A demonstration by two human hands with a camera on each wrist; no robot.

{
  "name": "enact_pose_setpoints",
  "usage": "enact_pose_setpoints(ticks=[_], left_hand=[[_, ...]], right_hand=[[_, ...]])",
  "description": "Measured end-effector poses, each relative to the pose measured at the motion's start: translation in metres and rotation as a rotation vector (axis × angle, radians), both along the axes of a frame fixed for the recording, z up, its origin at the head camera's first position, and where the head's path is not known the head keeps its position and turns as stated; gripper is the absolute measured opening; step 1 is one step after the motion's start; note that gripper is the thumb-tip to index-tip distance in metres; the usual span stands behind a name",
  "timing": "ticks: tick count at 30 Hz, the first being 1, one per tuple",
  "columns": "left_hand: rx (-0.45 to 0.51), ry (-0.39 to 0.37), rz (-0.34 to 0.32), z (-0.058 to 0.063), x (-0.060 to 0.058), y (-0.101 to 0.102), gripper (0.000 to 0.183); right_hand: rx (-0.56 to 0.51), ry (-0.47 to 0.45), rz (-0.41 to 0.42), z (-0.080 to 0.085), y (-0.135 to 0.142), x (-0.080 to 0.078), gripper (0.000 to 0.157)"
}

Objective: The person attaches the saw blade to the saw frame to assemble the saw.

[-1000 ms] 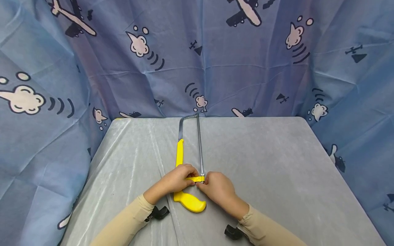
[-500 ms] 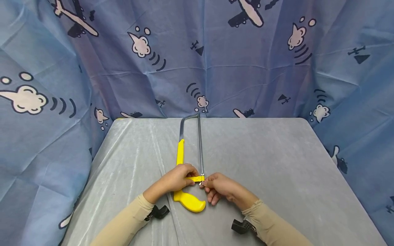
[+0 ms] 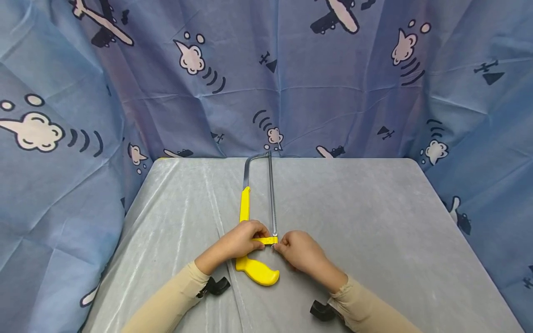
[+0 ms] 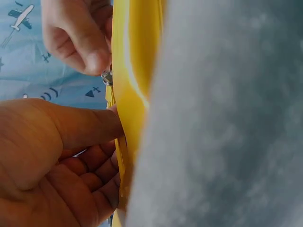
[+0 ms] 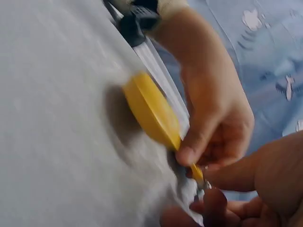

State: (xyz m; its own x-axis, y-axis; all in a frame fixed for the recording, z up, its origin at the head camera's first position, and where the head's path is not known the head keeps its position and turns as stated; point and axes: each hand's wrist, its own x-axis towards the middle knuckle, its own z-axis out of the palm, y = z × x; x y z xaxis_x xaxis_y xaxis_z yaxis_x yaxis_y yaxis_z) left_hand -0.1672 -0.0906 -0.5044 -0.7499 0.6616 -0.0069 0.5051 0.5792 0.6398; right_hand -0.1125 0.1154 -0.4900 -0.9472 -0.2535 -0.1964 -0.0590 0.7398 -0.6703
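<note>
A hacksaw [image 3: 258, 272] with a yellow handle and frame lies on the table, its thin metal blade [image 3: 272, 199] pointing away from me. My left hand [image 3: 243, 239] grips the yellow crosspiece [image 3: 266, 241] at the blade's near end, thumb on the side toward me. Just right of it, my right hand [image 3: 303, 251] pinches the small metal wing nut between thumb and forefinger. That wing nut [image 4: 107, 77] shows below the right thumb in the left wrist view. In the right wrist view the yellow handle [image 5: 154, 111] stands in front of the left hand, and the fingertips of both hands nearly meet.
The grey cloth-covered table [image 3: 354, 208] extends on both sides of the saw. Behind it hangs a blue curtain [image 3: 325, 101] printed with planes and clouds; the saw's far end reaches close to the table's back edge. Black camera mounts [image 3: 322, 311] sit under both wrists.
Half a second ago the right hand was turned with its lower fingers spread and the wing nut showing; now it has rolled back over the nut. The left hand and hacksaw stay in place.
</note>
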Motion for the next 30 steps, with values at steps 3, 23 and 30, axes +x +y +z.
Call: enact_pose_setpoints(ticks=[3, 23, 30], left_hand=[[-0.008, 0.003, 0.018, 0.001, 0.001, 0.001, 0.019], [-0.001, 0.001, 0.027, -0.002, 0.001, 0.003, 0.017], [0.034, -0.045, 0.016, -0.002, 0.002, 0.000, 0.019]], right_hand=[[0.163, 0.179, -0.040, -0.001, -0.009, 0.006, 0.039], [-0.430, -0.388, -0.068, -0.011, 0.001, -0.009, 0.020], [-0.594, -0.602, 0.004, -0.010, 0.013, -0.014, 0.022]])
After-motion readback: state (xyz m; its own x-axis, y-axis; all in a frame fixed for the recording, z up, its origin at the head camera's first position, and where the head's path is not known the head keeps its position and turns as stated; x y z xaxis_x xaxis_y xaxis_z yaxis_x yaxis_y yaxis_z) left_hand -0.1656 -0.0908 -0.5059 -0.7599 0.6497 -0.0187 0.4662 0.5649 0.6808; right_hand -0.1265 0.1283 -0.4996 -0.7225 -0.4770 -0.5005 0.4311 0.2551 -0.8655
